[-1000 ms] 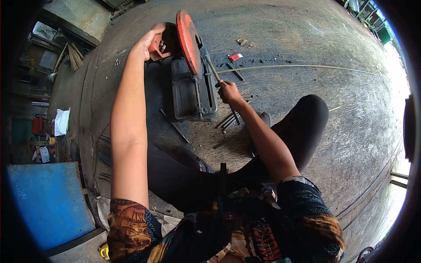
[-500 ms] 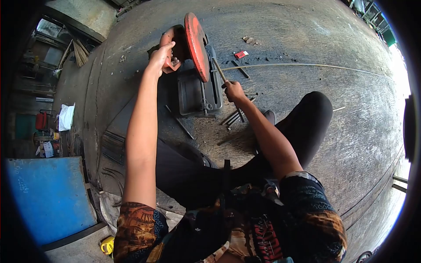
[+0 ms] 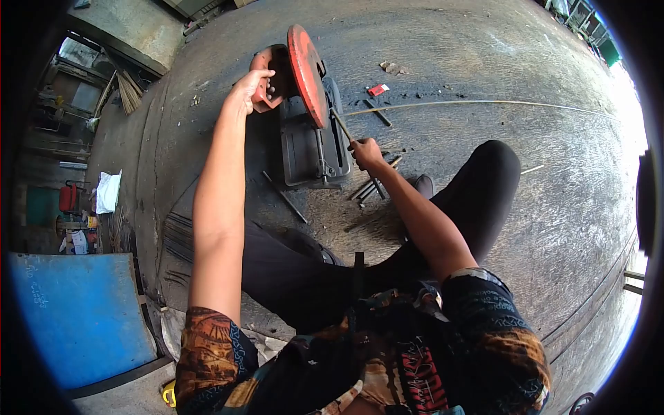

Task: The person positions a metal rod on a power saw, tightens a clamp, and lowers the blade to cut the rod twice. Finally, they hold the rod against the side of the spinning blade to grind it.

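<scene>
A cut-off saw with a red disc guard (image 3: 304, 72) stands on the floor in front of me, its dark grey base (image 3: 296, 155) beneath. My left hand (image 3: 250, 88) is closed around the saw's red handle (image 3: 265, 97), with the thumb on top. To the right of the base, my right hand (image 3: 366, 151) grips a short metal rod (image 3: 342, 126). The rod slants up and left, and its far end is at the base beside the guard. From the saw a long thin rod (image 3: 477, 102) runs far off to the right.
Several cut metal pieces (image 3: 364, 190) lie near my right foot. Another bar (image 3: 284, 197) is left of them, and a short dark bar (image 3: 377, 112) lies beyond my right hand. A red packet (image 3: 377, 90) is on the floor. At left stands a blue panel (image 3: 83, 311).
The view has shifted slightly, so the saw and floor items sit a little lower. Both hands keep their grips; neither has clearly moved relative to the saw.
</scene>
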Available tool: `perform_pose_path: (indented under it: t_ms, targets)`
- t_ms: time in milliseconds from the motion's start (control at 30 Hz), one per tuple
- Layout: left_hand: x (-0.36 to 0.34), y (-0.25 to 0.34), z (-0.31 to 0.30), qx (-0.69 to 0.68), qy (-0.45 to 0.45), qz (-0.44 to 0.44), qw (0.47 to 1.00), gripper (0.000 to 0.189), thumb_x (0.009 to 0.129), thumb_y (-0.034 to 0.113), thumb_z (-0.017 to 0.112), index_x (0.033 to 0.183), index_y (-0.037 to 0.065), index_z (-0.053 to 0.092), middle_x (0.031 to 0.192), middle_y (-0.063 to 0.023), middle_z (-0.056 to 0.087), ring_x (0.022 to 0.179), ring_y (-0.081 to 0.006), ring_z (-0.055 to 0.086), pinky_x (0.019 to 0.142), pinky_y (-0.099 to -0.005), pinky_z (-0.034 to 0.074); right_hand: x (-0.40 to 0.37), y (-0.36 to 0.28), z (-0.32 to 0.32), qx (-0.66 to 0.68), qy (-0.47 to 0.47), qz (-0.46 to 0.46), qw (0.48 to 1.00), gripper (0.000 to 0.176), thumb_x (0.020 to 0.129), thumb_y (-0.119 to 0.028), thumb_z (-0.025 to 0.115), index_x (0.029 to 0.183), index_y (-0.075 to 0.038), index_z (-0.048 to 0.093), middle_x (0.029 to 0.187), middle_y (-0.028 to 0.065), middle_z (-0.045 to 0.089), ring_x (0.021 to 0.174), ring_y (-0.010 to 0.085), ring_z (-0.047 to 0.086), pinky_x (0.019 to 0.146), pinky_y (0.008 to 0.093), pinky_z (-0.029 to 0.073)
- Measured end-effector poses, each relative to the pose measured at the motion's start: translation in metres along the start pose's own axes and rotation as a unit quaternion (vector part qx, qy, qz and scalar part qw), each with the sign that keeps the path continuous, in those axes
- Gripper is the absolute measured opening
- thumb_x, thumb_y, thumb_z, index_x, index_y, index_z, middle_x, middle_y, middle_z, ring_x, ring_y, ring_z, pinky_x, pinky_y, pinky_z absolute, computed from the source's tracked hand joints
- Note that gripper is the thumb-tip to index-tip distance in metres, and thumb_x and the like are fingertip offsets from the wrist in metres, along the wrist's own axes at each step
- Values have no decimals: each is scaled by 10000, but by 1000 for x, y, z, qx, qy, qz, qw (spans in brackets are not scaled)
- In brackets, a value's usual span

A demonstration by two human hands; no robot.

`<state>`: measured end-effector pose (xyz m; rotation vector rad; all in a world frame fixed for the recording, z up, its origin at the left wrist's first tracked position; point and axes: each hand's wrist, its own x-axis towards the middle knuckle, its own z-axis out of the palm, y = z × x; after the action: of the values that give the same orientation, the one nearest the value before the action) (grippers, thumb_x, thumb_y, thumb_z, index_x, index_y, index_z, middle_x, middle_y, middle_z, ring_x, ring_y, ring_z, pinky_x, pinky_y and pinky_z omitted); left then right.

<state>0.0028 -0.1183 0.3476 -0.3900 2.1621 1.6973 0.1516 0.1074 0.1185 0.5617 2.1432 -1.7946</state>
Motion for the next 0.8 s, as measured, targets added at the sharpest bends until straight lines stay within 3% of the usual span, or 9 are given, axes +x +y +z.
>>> perform_pose_path:
  t_ms: [167, 267, 467, 567, 600, 667, 700, 767, 800]
  targets:
    - [-9, 4, 4, 0, 1, -15, 1000, 239, 775, 263, 695, 785, 86, 536, 695, -22, 531, 569, -146, 545, 535, -284, 497, -6, -6, 0, 19, -9, 23, 1000, 372, 900, -302, 534, 818, 45, 640, 604, 80, 560, 450, 170, 522, 396, 320, 404]
    - [-9, 3, 6, -39, 6, -16, 999, 227, 781, 243, 697, 797, 83, 537, 694, -20, 531, 570, -144, 547, 543, -280, 507, -11, -9, -1, 38, -10, 39, 998, 411, 877, -329, 542, 746, 48, 636, 660, 166, 637, 586, 264, 647, 539, 385, 496]
    - [-6, -3, 2, -43, 5, 0, 999, 218, 784, 234, 702, 840, 80, 558, 699, -17, 527, 614, -125, 557, 557, -276, 524, 11, 11, 15, -22, 15, -12, 1000, 359, 904, -306, 530, 830, 31, 626, 632, 89, 576, 459, 181, 540, 411, 331, 433]
    - [4, -6, 1, -20, 18, -6, 1000, 258, 778, 225, 697, 909, 39, 577, 740, -63, 557, 642, -217, 591, 610, -348, 541, -9, 0, 11, 40, -3, 18, 999, 356, 912, -314, 534, 863, 27, 624, 643, 85, 575, 458, 176, 536, 403, 326, 424]
    - [12, -8, 0, 194, 138, 123, 963, 312, 772, 229, 693, 963, 11, 577, 828, -109, 575, 738, -277, 604, 697, -383, 531, -8, -1, 11, 45, -11, 32, 998, 363, 920, -316, 530, 870, 33, 618, 639, 84, 572, 451, 169, 531, 396, 329, 415]
    - [-17, -4, 17, 441, 272, 394, 759, 503, 770, 214, 674, 1160, -72, 537, 1181, -249, 546, 1114, -389, 536, 947, -421, 438, -5, 2, 12, 35, -9, 23, 999, 364, 924, -312, 525, 853, 34, 617, 632, 83, 568, 449, 168, 529, 394, 329, 411]
    - [-27, 2, 22, 424, 196, 525, 711, 506, 784, 193, 658, 1231, -8, 532, 1356, -239, 438, 1274, -369, 413, 1037, -409, 369, -3, 5, 12, 25, -5, 15, 1000, 368, 928, -308, 521, 835, 35, 616, 624, 83, 565, 447, 167, 526, 392, 329, 407]
    - [-51, 10, 34, 555, 90, 584, 585, 528, 806, 208, 637, 1307, 95, 516, 1414, -166, 423, 1319, -341, 383, 1080, -433, 332, 29, 34, 27, 15, 14, 3, 1000, 374, 929, -311, 522, 817, 33, 617, 614, 81, 561, 445, 164, 523, 392, 329, 404]
    - [-54, 10, 33, 558, 86, 585, 582, 528, 806, 208, 637, 1307, 95, 516, 1414, -166, 423, 1319, -341, 383, 1080, -433, 332, 39, 43, 33, 0, 33, -9, 999, 382, 930, -314, 523, 799, 32, 618, 603, 79, 557, 443, 162, 520, 391, 330, 401]
